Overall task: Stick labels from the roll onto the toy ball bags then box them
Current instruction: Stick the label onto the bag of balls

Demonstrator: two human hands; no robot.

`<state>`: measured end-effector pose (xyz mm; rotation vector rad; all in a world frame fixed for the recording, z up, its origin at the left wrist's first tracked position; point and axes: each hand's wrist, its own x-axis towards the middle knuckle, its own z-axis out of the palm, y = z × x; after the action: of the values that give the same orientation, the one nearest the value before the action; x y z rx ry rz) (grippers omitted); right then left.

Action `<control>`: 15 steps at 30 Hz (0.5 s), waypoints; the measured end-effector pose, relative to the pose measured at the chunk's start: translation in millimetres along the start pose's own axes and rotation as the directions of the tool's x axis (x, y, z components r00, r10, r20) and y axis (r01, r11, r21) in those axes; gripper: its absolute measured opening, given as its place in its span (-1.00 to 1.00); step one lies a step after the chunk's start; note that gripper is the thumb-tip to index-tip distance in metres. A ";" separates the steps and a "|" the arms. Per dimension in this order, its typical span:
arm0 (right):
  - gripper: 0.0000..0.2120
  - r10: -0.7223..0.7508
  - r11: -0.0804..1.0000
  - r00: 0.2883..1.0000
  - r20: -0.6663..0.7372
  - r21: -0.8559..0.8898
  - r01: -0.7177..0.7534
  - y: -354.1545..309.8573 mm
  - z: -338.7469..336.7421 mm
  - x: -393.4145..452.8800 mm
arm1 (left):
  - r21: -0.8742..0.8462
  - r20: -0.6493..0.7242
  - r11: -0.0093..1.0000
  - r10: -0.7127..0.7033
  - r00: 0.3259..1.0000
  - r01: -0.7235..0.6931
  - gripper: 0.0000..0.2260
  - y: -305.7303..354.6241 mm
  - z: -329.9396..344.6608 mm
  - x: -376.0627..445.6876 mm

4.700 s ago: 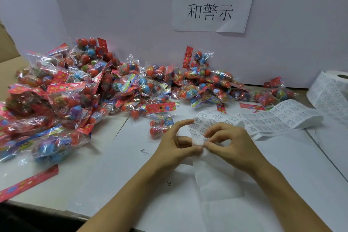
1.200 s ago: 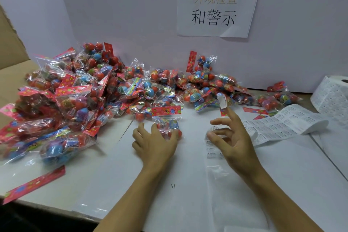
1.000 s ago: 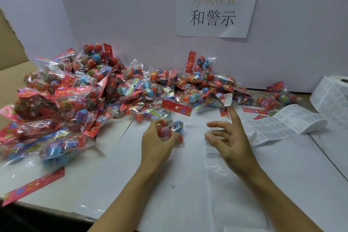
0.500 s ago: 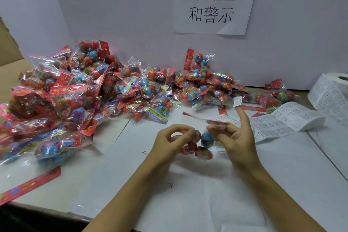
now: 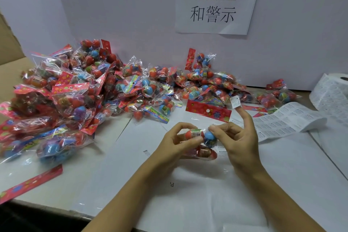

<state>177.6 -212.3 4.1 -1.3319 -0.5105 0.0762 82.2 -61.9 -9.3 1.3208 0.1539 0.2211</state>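
Toy ball bag in hand, label waiting on a fingertip

Toy ball bag (image 5: 202,136) sits lifted just off the surface (image 5: 188,184), near its middle and a little toward the far edge, held between both my hands. My left hand (image 5: 175,145) curls its grip round the balls from the left, thumb and fingers pinching a red ball through the film. My right hand (image 5: 239,139) pinches the film at the blue ball with thumb and middle fingers, while its forefinger stands up straight with one small white label (image 5: 235,101) stuck on its tip, clear of the bag. The bag's red header card (image 5: 208,111) stands up behind the balls.

I judge the bag light, with thin, crinkly, slippery film, and the balls inside roll and shift when squeezed. So a hold on the balls themselves is steadier than one on loose film; the header card is the stiffest flat part. The label is limp and tacky, likely to fold on itself if it brushes anything early.

The pile of bags (image 5: 84,96) spreads along the far-left side of the surface, and the label roll (image 5: 333,90) sits at the far-right edge with its printed strip (image 5: 282,118) trailing toward me.
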 end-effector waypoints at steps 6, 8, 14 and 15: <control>-0.44 -0.069 0.994 0.991 -0.115 0.076 0.078 -2.2 -5.8 6.3 | 0.063 0.038 0.995 0.072 0.997 -0.074 -0.54 -1.5 3.8 -1.6; -0.69 -0.119 0.988 0.978 -0.171 0.079 0.135 -3.8 -11.4 10.1 | 0.048 -0.001 0.994 0.096 0.995 -0.096 -0.43 0.9 3.0 -1.2; -0.89 -0.139 0.989 0.981 -0.133 -0.063 0.132 -2.1 -14.0 8.7 | 0.000 -0.065 0.975 0.221 0.973 -0.221 -0.23 -0.1 0.2 1.3; -0.89 -0.133 0.989 0.986 -0.103 -0.078 0.126 -1.7 -13.8 8.2 | 0.014 -0.053 0.970 0.242 0.969 -0.241 -0.34 0.5 1.1 0.9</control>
<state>189.9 -222.5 6.3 -1.3614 -0.5107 -0.1219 83.3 -62.6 -8.5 1.3406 0.0385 0.4638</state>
